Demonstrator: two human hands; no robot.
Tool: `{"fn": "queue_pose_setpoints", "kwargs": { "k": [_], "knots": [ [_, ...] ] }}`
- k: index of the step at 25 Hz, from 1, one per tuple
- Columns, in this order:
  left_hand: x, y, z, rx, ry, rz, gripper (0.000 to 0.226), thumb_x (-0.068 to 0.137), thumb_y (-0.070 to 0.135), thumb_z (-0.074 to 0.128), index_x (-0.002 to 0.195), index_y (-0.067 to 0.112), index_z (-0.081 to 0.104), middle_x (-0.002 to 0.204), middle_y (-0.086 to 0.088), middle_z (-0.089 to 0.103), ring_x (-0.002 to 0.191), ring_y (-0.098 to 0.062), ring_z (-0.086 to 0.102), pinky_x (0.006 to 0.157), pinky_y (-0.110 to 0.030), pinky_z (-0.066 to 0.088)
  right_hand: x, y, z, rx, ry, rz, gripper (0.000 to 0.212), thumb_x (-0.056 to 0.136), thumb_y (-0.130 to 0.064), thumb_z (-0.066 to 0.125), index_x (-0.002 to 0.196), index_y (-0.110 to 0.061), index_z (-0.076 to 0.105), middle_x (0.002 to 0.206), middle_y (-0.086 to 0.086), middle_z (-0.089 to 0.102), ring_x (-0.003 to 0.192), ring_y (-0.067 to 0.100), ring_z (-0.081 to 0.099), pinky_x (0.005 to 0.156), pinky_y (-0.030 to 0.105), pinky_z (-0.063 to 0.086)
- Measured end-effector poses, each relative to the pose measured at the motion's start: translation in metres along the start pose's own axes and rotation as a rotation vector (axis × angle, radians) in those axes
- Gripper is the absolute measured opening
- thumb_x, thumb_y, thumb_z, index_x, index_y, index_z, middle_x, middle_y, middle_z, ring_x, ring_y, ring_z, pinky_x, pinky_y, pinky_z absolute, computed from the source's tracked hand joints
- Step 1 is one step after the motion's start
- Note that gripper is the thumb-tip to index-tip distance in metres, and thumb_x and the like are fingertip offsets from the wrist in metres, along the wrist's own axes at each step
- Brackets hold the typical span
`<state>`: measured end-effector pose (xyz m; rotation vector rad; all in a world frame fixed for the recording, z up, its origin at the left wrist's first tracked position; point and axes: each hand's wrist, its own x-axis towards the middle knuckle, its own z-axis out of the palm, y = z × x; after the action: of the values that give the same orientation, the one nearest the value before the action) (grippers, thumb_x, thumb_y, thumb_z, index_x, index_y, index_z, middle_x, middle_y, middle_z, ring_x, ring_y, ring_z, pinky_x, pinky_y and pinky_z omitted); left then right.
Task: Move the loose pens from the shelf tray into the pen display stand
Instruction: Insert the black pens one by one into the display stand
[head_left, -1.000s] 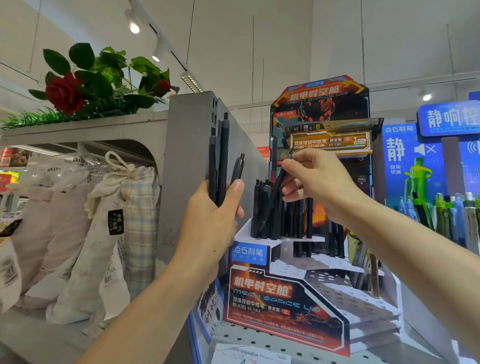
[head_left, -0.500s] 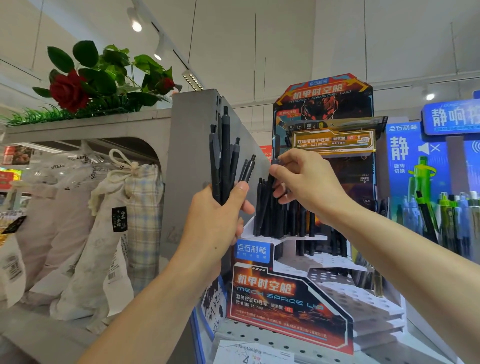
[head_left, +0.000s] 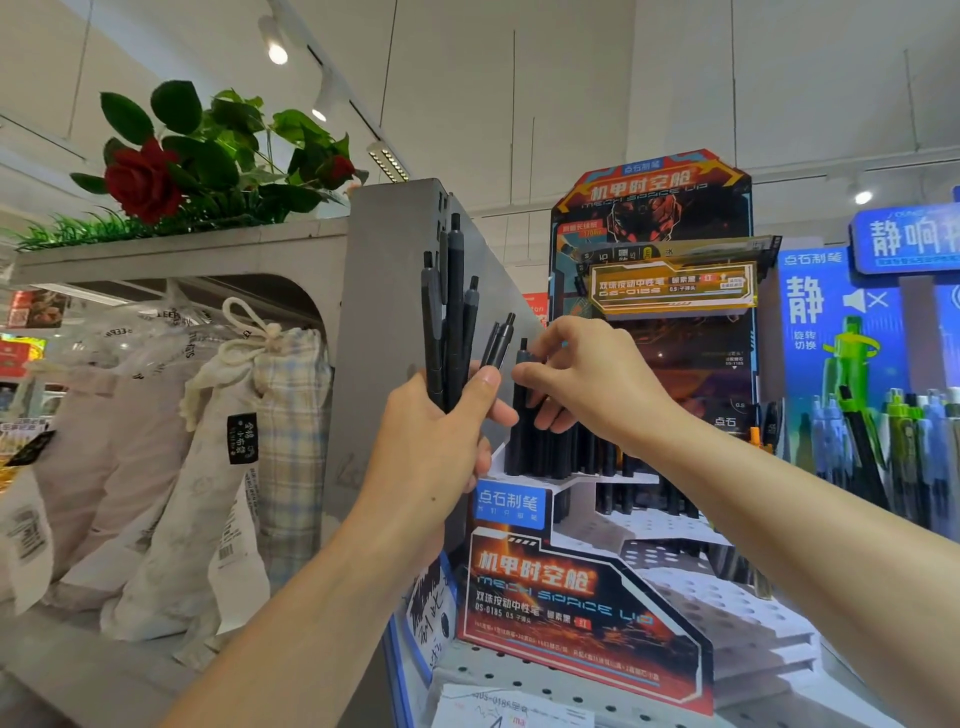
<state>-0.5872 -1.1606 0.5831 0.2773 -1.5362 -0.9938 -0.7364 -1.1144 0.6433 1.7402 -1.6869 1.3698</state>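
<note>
My left hand (head_left: 431, 441) grips a bundle of several black pens (head_left: 452, 317), held upright in front of the grey shelf divider. My right hand (head_left: 587, 379) pinches the top of one black pen (head_left: 521, 405) that stands at the left end of the upper tier of the pen display stand (head_left: 587, 597). More black pens fill the stand's upper rows behind my right hand. The lower white tiers show several bare holes. The shelf tray is out of sight.
A grey divider panel (head_left: 384, 291) stands left of the stand. Cloth drawstring bags (head_left: 244, 457) hang on the left shelf under an artificial rose (head_left: 143, 179). Coloured pens (head_left: 893, 447) stand in a blue display at right. A perforated shelf (head_left: 498, 675) lies below.
My right hand moved left and down, setting its pen upright into the stand's upper left row. My left hand shifted slightly right with its bundle, and more pen tips now show above it.
</note>
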Motion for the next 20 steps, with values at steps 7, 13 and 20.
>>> {"fn": "queue_pose_setpoints", "kwargs": {
  "k": [7,13,20],
  "knots": [
    [-0.001,-0.001,-0.002,-0.03,-0.01,0.012,0.022,0.1,0.034,0.057,0.107,0.015,0.064,0.059,0.01,0.066,0.041,-0.003,0.046,0.039,-0.015,0.038,0.001,-0.004,0.001,0.008,-0.078,0.092,0.022,0.095,-0.023,0.07,0.09,-0.002,0.066,0.07,0.012,0.075,0.052,0.02,0.073,0.048,0.031,0.061],
    [-0.001,0.0,-0.001,-0.032,-0.019,0.015,0.017,0.1,0.032,0.057,0.106,0.017,0.064,0.067,0.007,0.071,0.041,-0.004,0.046,0.038,-0.016,0.038,0.002,-0.005,0.001,-0.025,-0.126,0.165,0.025,0.097,-0.022,0.068,0.09,0.002,0.068,0.065,0.01,0.075,0.053,0.022,0.073,0.05,0.033,0.062],
    [-0.004,0.002,-0.001,0.006,-0.04,-0.003,0.03,0.1,0.035,0.056,0.106,0.008,0.067,0.046,0.013,0.059,0.037,-0.001,0.043,0.037,-0.013,0.036,0.0,-0.012,-0.002,-0.119,-0.168,0.17,0.03,0.098,-0.028,0.067,0.086,0.0,0.071,0.065,0.009,0.075,0.051,0.019,0.072,0.049,0.027,0.06]
  ]
}}
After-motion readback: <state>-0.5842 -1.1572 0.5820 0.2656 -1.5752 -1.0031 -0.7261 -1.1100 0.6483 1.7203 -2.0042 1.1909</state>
